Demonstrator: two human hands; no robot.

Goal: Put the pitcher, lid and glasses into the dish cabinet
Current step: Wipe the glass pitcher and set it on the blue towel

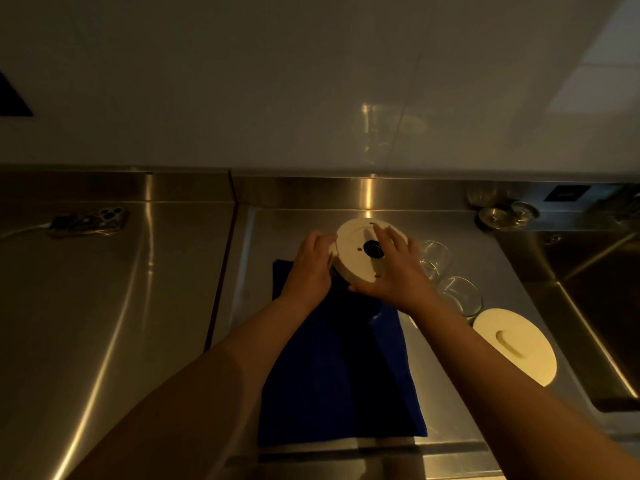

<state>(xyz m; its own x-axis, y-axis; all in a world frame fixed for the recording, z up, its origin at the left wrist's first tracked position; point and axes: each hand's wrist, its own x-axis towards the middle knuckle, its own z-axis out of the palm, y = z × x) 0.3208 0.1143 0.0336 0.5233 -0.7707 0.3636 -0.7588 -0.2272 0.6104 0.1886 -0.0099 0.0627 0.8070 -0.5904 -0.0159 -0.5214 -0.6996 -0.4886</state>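
— Since the pitcher (356, 252) is the item under review, where does it stand?
— On the far end of the blue cloth (337, 372), upside down, cream-coloured base with a dark centre facing up. The body below the base is mostly hidden by the hands.

— State of the hands on it?
— Left hand (310, 268) is curled around the pitcher's left side, at a small projection on the base rim. Right hand (394, 268) lies on the pitcher's right side, fingers spread over the base, thumb at the near edge. Both are in contact with it. Whether it is lifted off the cloth cannot be told.

— The other task items?
— Two clear glasses (459, 294) stand just right of the pitcher, one behind the other, on the steel counter (138, 306). The round cream lid (516, 344), with its recessed grip, lies flat right of and nearer than the pitcher, just past the closer glass.

— Surroundings?
— A sink (595, 306) lies well right of the pitcher. Some metal and glass items sit far right of it by the backsplash, too dim to identify. A phone (88, 221) on a white cable lies well left of the pitcher.
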